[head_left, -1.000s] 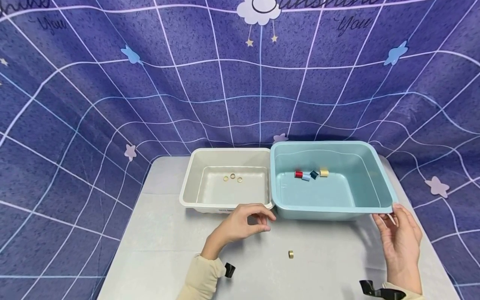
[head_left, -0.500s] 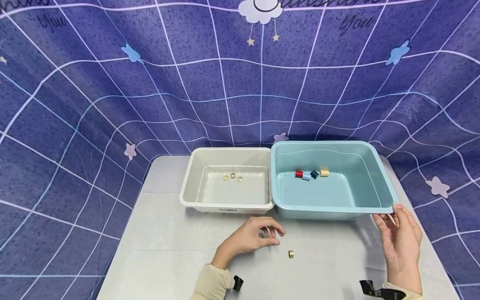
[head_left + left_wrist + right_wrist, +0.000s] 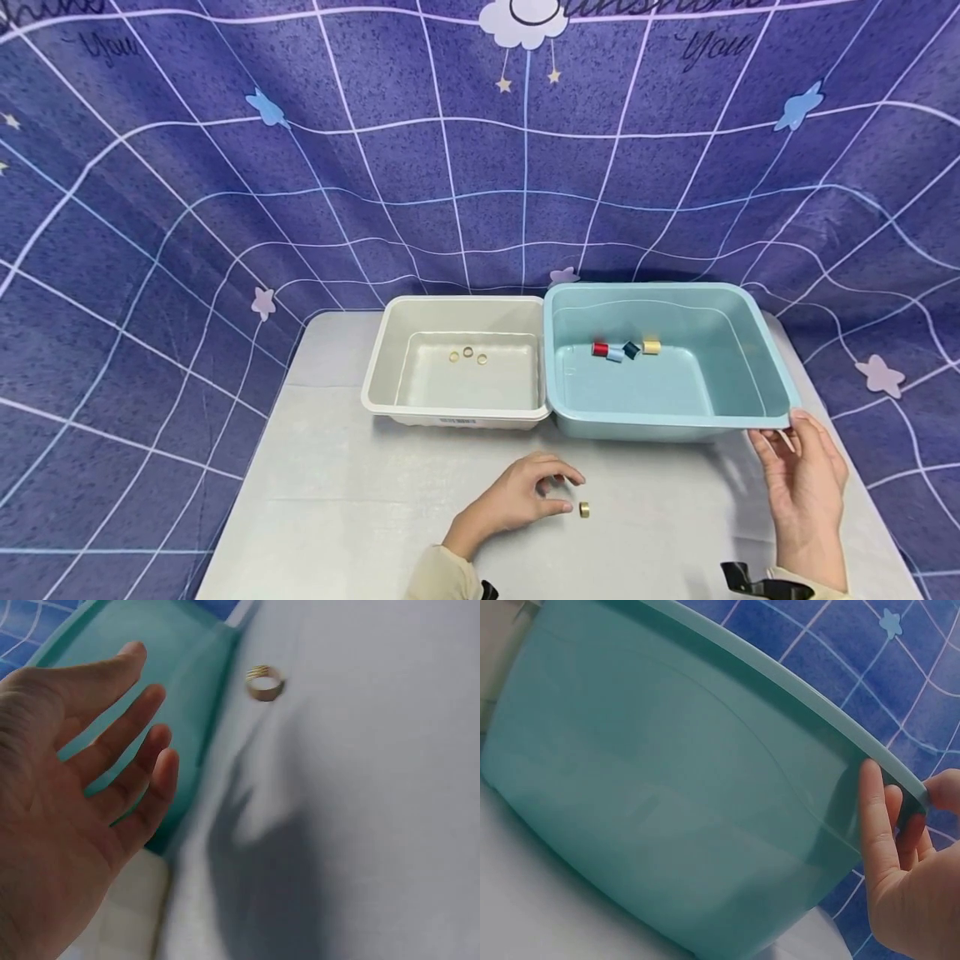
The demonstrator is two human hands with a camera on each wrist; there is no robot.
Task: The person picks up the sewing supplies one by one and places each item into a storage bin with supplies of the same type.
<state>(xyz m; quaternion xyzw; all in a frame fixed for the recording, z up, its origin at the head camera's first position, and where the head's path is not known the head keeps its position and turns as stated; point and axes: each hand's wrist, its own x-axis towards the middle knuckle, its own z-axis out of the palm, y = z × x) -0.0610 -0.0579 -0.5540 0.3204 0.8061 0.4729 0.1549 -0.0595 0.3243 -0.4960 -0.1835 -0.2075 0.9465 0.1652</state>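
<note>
On the pale table a gold ring (image 3: 584,509) stands on its edge. My left hand (image 3: 517,496) hovers just left of it, thumb and fingers parted with nothing between them. The left wrist view has the ring (image 3: 264,682) beyond the fingertips (image 3: 154,694). At the near right corner of the light-blue plastic bin (image 3: 675,419), my right hand (image 3: 804,483) holds the rim. In the right wrist view its fingers (image 3: 877,817) reach up under the lip, with the thumb at the corner.
A white bin (image 3: 457,412) stands against the blue one's left side, with three gold rings (image 3: 468,352) inside. Small thread spools (image 3: 651,347) in red, light blue, dark and yellow lie in the blue bin. A purple patterned cloth (image 3: 480,167) hangs behind and beside the table.
My left hand has come away from the white bin's front, moving right and toward the near side, up to the ring. My right hand has stayed at the blue bin's corner.
</note>
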